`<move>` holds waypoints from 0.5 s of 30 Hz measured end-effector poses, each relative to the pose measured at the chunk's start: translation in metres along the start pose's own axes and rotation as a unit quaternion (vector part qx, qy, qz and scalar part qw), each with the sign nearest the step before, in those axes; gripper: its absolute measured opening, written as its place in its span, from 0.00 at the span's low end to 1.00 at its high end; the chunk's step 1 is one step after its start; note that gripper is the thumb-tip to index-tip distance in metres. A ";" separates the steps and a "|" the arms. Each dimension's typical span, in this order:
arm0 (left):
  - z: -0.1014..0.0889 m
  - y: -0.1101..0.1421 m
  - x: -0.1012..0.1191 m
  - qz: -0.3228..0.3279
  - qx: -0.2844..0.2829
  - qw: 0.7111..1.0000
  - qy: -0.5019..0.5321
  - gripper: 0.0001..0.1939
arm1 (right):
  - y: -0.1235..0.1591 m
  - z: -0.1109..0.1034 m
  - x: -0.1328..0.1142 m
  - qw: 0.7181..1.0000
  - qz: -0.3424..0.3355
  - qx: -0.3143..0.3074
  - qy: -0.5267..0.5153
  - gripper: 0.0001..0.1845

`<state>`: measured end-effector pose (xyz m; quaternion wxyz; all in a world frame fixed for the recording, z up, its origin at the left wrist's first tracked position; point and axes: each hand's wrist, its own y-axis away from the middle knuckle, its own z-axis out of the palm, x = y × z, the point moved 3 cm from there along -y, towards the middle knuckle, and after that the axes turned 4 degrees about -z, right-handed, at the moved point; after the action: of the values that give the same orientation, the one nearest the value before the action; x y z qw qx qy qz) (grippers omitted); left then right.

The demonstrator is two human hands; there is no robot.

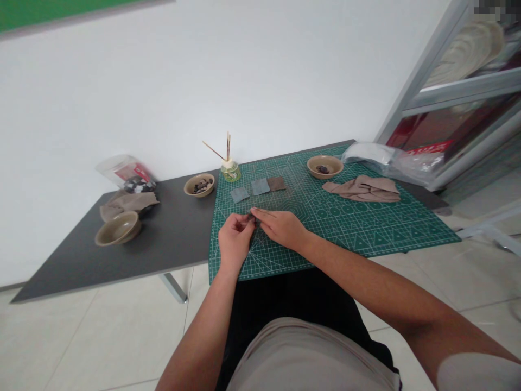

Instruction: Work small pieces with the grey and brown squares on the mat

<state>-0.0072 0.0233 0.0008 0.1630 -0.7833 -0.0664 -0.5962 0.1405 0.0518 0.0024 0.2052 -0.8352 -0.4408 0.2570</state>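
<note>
My left hand [235, 239] and my right hand [283, 227] meet over the front of the green cutting mat [309, 228]. Between their closed fingertips is a small dark piece [251, 216], perhaps cloth; fingers cover most of it. Just beyond the hands lie a pale blue-grey fabric square [240, 194], a second blue-grey square [260, 187] and a brown square [277, 184] touching the second one.
A reed diffuser [230, 170] stands at the mat's back left. Bowls of small dark items stand at left [199, 185] and right [324, 166]. Another bowl [118, 228] sits far left near a plastic bag [128, 171]. Crumpled brown cloth [362, 189] lies right.
</note>
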 end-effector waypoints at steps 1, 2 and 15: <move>0.000 0.000 -0.001 -0.001 -0.002 1.000 0.005 0.08 | 0.000 0.000 0.000 1.000 0.005 -0.001 0.000 0.25; 0.000 0.000 -0.001 0.000 -0.002 1.000 0.003 0.08 | 0.000 0.001 0.000 1.000 0.005 -0.003 0.001 0.25; -0.002 0.001 -0.001 0.027 0.010 0.996 0.080 0.09 | 0.000 0.000 0.007 0.997 0.069 0.013 -0.010 0.24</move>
<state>-0.0089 0.0217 0.0002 0.1915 -0.7329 -0.0376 -0.6518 0.1445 0.0575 0.0007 0.1932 -0.8584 -0.3809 0.2842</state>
